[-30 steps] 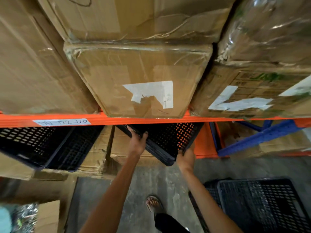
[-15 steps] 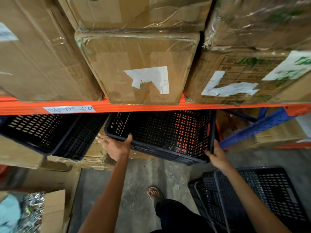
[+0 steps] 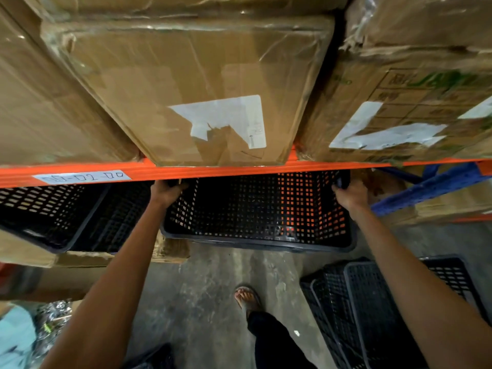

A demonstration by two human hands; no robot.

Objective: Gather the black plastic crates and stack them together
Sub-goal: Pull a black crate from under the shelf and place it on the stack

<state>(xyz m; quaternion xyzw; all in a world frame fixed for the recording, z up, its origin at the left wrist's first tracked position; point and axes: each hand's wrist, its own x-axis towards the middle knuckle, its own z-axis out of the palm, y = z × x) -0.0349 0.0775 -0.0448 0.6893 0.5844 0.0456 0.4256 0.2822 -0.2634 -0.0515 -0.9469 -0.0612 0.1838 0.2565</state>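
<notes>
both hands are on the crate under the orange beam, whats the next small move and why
Probably draw the held crate back toward the body and lower it to the right. The left hand and right hand grip its far corners, its top sits just beneath the orange beam, and the floor crates wait there.

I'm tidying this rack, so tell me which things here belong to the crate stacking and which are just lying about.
Job: held crate gripped by left hand and right hand; shelf crate; floor crates.
Lying about: cardboard boxes; orange beam; blue brace.
</notes>
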